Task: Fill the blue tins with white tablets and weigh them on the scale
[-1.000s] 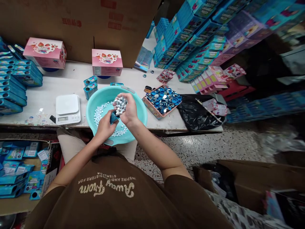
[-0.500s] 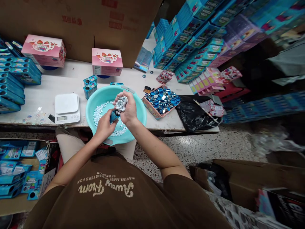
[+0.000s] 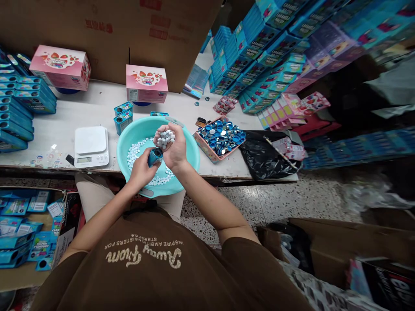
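Note:
My left hand (image 3: 142,166) is closed round a small blue tin (image 3: 154,156), held over the teal basin (image 3: 129,137). My right hand (image 3: 172,148) is cupped just above it, holding a heap of small white tablets (image 3: 165,138). The tin's mouth sits right under the edge of my right palm. More white tablets (image 3: 135,152) lie scattered on the basin's floor beneath both hands.
A white digital scale (image 3: 90,146) stands left of the basin, two blue tins (image 3: 122,115) behind it. A pink tray of blue lids (image 3: 221,136) and a black bag (image 3: 267,156) lie to the right. Pink boxes (image 3: 147,84), stacked blue boxes (image 3: 246,65) and cardboard cartons surround the table.
The heap of tablets in my right hand has shrunk and the hand has closed a little. The blue tin in my left hand has tilted up, showing more of its side.

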`<action>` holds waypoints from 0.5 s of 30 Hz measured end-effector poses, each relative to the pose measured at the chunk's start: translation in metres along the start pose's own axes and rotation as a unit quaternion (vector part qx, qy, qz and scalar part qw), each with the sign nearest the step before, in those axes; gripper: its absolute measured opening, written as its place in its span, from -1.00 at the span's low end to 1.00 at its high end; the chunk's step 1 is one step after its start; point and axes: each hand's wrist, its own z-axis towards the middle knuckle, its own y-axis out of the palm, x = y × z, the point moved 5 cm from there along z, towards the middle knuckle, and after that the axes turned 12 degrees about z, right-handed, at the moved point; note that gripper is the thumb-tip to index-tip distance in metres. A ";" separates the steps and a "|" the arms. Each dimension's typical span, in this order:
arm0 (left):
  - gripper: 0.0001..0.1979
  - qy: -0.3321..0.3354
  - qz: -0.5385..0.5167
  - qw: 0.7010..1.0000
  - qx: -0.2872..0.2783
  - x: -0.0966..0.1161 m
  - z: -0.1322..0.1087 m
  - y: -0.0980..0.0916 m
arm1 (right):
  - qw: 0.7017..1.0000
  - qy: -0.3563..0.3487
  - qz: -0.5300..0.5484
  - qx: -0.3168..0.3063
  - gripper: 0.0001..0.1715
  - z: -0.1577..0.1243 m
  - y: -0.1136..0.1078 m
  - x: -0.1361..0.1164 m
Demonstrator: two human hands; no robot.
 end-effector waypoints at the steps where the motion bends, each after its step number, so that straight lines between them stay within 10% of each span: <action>1: -0.52 -0.004 0.003 1.000 0.001 -0.001 0.000 0.000 | 1.000 -0.006 0.000 -0.004 -0.60 0.000 0.000 0.000; 15: -0.49 0.000 -0.009 1.000 0.012 -0.003 0.000 0.001 | 0.997 0.016 -0.063 -0.032 -0.51 -0.003 0.001 0.002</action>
